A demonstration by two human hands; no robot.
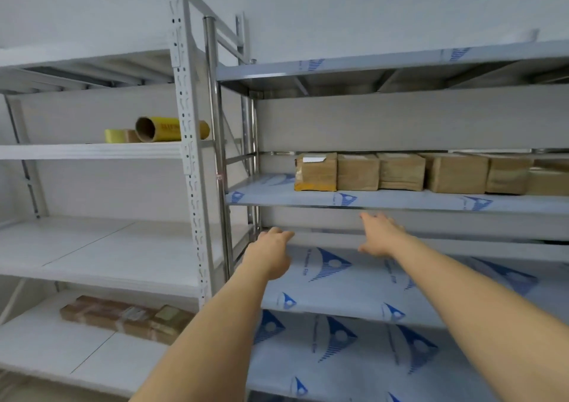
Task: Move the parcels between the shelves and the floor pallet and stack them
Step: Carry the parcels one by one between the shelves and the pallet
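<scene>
Both hands, left hand (272, 252) and right hand (380, 235), reach empty with loose, wide grip toward brown paper-wrapped parcels (400, 172) on the film-covered steel shelf (277, 196); best cup one parcel's two sides squarely

Row of brown taped parcels (412, 172) side by side, touching, along the back of the right rack's middle shelf (277, 196); leftmost with a white label on top. More flat brown parcels (123, 317) lying together on the left rack's low shelf (46, 340).
</scene>
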